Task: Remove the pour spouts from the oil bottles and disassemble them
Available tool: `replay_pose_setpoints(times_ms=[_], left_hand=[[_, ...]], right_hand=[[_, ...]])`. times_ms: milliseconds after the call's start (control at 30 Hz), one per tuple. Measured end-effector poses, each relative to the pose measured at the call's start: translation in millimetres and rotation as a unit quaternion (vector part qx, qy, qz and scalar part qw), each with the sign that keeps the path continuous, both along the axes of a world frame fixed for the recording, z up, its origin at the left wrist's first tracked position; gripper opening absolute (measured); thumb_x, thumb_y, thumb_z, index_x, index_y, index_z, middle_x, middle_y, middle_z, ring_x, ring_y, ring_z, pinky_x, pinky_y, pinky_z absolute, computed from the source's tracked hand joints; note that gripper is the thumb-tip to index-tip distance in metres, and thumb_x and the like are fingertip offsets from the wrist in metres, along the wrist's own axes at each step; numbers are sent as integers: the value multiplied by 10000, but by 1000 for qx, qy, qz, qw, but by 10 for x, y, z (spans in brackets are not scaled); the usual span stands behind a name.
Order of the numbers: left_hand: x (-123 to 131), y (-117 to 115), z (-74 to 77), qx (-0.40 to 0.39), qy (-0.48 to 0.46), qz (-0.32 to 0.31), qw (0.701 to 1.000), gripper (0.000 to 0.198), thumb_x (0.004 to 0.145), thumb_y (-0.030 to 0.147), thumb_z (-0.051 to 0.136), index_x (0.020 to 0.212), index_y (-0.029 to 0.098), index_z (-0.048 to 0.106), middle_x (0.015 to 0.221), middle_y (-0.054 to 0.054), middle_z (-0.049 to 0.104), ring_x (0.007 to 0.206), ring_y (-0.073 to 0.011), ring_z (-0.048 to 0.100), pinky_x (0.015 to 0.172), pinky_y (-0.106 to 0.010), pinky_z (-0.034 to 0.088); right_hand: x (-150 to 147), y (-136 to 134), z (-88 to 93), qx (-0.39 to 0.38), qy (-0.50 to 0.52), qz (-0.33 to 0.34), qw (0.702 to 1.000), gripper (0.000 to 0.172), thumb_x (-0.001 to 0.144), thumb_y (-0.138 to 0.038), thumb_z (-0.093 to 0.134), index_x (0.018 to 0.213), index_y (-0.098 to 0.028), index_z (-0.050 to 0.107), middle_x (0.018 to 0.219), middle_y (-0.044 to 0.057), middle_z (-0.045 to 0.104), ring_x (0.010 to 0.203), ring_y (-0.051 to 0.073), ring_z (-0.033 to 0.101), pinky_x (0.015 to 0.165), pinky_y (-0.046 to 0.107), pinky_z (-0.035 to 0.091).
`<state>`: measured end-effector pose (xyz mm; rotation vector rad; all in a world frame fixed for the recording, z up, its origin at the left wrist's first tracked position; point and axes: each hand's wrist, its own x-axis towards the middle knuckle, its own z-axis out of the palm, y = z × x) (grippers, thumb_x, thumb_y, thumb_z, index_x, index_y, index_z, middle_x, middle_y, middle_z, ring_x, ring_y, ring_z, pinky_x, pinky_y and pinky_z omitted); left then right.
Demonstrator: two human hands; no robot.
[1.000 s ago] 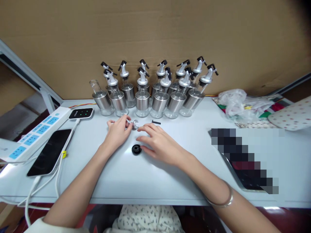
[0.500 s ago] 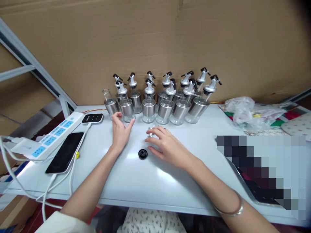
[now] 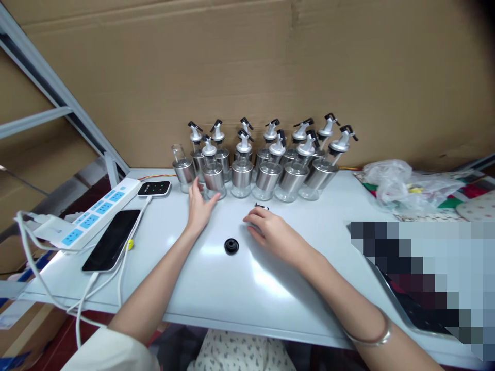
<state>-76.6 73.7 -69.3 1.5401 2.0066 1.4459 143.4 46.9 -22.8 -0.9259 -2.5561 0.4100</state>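
Note:
My left hand [image 3: 201,208] is open, with thumb and fingers apart around the near side of the base of a glass bottle with a steel sleeve [image 3: 214,179]. That bottle stands upright with a silver and black pourer top [image 3: 209,147] in its neck. My right hand [image 3: 273,232] is low over the table, its fingers curled over a loose pourer top [image 3: 262,206]. Only the black end of that piece shows beyond the knuckles; the rest is hidden. A round black stopper [image 3: 231,246] lies on the table between my hands.
Several more sleeved bottles with pourer tops [image 3: 267,178] stand in two rows by the cardboard wall. One topless bottle [image 3: 183,170] is at the left end. A power strip [image 3: 96,208], phone [image 3: 112,239] and cables lie left; plastic bags [image 3: 410,183] lie right.
The bottle by my left hand has shifted slightly right and its pourer top has turned. My right fingers have curled in, covering the silver part that showed before. The view has shifted a little.

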Motion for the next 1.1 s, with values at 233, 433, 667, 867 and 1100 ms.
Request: replay_pose_setpoints(times_ms=[233,433,667,867,1100], left_hand=[[-4,0,-9,-5,1,-61,998,727,739,322,662,1344,189,282,1241,-131,528,1171,-230,507,1012,-388,382],[7,-16,2,-10,-17,-57,998,567,668,342,711,1121,156,425,1152,-123,531,1087,-241,530,949,-378,413],[72,-103,138,12,-108,18,994,532,563,345,764,972,166,474,924,-55,622,847,-207,600,764,-317,475],[239,-328,403,45,-255,-93,962,348,614,405,709,797,128,605,775,-58,657,765,-212,634,716,-317,500],[395,-446,441,38,-274,-116,954,410,580,345,741,898,121,611,854,-83,690,798,-226,656,778,-362,512]], right_hand=[[-21,0,-16,61,18,-2,998,258,860,-134,459,1034,-167,647,1041,116,629,943,238,585,798,413,484],[24,116,-148,82,21,-112,990,254,853,-165,470,977,-146,690,943,133,594,837,240,586,743,412,501],[-54,5,-111,-36,-7,7,999,378,888,-197,427,1239,-164,563,1231,128,586,1114,262,532,920,469,450],[-73,-13,-121,-54,0,61,997,462,887,-117,365,1330,-191,471,1378,86,498,1271,240,437,1015,487,386],[-41,20,-166,-65,47,72,994,546,847,-49,346,1356,-228,422,1347,85,528,1249,221,480,1058,548,339]])
